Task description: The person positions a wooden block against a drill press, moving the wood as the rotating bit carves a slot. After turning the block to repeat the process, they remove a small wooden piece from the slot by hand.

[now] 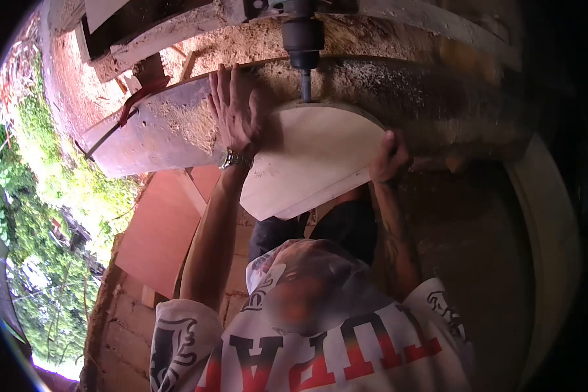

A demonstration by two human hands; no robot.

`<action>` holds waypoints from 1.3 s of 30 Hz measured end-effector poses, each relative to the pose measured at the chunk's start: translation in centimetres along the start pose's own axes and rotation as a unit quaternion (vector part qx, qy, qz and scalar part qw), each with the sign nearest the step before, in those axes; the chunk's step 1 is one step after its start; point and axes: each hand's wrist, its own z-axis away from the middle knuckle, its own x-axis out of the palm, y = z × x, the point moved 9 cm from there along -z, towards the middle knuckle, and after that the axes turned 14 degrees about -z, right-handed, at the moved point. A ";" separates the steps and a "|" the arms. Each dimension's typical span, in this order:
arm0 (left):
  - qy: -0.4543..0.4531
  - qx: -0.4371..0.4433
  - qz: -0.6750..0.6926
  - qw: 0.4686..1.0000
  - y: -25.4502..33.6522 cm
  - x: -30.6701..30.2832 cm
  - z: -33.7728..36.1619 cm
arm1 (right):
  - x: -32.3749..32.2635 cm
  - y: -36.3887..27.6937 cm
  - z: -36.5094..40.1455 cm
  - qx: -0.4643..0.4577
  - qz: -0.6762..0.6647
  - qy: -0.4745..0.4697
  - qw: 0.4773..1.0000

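Observation:
A pale, curved-edged wooden board [313, 157] lies across the near edge of a dusty work surface [183, 127]. My left hand [235, 117], with a metal watch at the wrist, rests flat with its fingers stretched out on the surface, its thumb side by the board's left edge. At the board's right edge, my right hand [391, 157] grips it, thumb on top and fingers mostly hidden underneath. A dark spindle [303, 46] points down, its thin bit [306, 85] at the board's far curved edge.
A red-handled tool [137, 101] lies at the surface's left end. Sawdust [255, 49] covers the area behind. Below left is a reddish panel [160, 225] against brickwork. A large curved pale piece [549, 215] stands at the right. Greenery shows at the far left.

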 end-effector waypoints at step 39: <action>-0.005 -0.110 0.018 0.994 1.9 -0.2 1.6 | -0.9 -1.8 -3.0 -0.083 0.045 -0.070 0.993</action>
